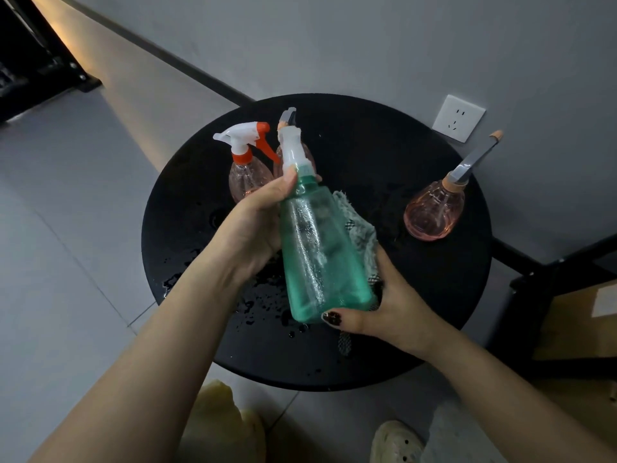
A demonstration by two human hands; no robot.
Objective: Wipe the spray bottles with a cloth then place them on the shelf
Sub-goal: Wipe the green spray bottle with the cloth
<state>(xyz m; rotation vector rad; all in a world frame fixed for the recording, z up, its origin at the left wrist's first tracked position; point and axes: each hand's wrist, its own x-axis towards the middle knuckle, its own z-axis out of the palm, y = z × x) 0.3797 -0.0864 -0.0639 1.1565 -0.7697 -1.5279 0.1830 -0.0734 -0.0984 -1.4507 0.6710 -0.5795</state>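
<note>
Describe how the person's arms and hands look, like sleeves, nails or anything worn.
Both forearms are bare, no sleeves showing. No watch, bracelet or rings visible. The right hand has a dark, glittery polish on its thumbnail. The left hand shows a longish, pale nail on the thumb; its other nails are hidden.

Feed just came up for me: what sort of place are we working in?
Probably an indoor room corner, home or small office: a wall socket, tiled floor, and a small round black table wet with droplets.
</note>
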